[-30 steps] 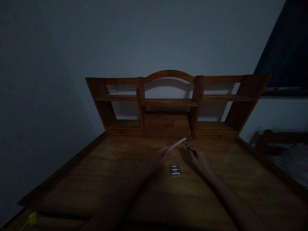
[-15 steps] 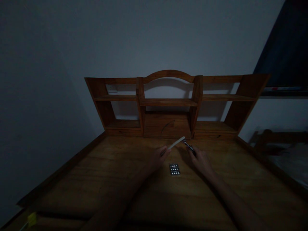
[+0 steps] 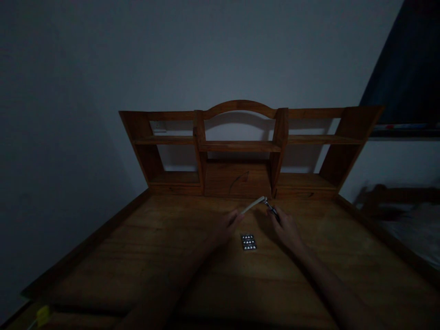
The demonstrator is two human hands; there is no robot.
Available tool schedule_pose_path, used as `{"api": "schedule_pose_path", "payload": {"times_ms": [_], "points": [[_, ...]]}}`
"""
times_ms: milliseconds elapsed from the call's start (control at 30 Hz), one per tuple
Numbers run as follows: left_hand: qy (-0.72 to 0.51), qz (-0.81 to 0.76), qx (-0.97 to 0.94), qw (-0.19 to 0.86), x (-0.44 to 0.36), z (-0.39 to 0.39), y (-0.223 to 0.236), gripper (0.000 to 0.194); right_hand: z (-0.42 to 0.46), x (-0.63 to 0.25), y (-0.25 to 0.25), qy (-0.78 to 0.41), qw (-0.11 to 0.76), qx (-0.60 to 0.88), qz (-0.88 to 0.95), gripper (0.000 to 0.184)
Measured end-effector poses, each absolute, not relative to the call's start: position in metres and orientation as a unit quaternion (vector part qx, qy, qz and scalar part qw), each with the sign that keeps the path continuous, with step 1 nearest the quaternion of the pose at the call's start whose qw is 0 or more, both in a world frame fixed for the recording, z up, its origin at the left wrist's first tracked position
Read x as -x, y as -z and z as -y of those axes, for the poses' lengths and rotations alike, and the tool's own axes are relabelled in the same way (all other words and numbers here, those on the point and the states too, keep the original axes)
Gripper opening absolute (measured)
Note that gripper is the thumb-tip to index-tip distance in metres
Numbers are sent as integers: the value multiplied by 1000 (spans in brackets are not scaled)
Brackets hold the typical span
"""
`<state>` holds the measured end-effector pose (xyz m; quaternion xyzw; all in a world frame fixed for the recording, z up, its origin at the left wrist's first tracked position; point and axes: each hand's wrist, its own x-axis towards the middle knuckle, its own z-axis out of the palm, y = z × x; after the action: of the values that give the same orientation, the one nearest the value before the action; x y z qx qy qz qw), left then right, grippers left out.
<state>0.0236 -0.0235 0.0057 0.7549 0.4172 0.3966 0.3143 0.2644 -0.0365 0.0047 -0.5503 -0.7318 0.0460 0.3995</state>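
My left hand (image 3: 225, 227) is closed round a pale, slim stick-like tool (image 3: 253, 204) that points up and to the right. My right hand (image 3: 284, 228) is closed on a small dark tool with a shiny metal tip (image 3: 270, 208). The two tips meet just above the wooden desk (image 3: 144, 256), in front of the shelf unit. A small dark case holding rows of little pale bits (image 3: 249, 242) lies on the desk between my hands. The room is very dim.
A wooden shelf unit (image 3: 240, 146) with an arched top stands at the back of the desk against a grey wall. A yellow object (image 3: 43, 314) sits at the near left corner. Blurred wooden furniture (image 3: 395, 201) stands to the right.
Both hands hold the same pose. The tip of the pale tool has closed slightly onto the dark tool's tip, and the view has drifted a little.
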Motion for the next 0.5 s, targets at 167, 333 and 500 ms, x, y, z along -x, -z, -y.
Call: {"api": "schedule_pose_path", "payload": {"times_ms": [167, 333, 500], "points": [[-385, -422, -762, 305, -24, 22, -4, 41, 41, -263, -9, -67, 437, 530, 723, 25], [-398, -434, -754, 290, -22, 21, -4, 42, 44, -262, -12, -92, 439, 519, 727, 30], [-389, -421, -769, 284, -23, 29, -10, 40, 45, -260, -14, -104, 436, 525, 723, 33]]}}
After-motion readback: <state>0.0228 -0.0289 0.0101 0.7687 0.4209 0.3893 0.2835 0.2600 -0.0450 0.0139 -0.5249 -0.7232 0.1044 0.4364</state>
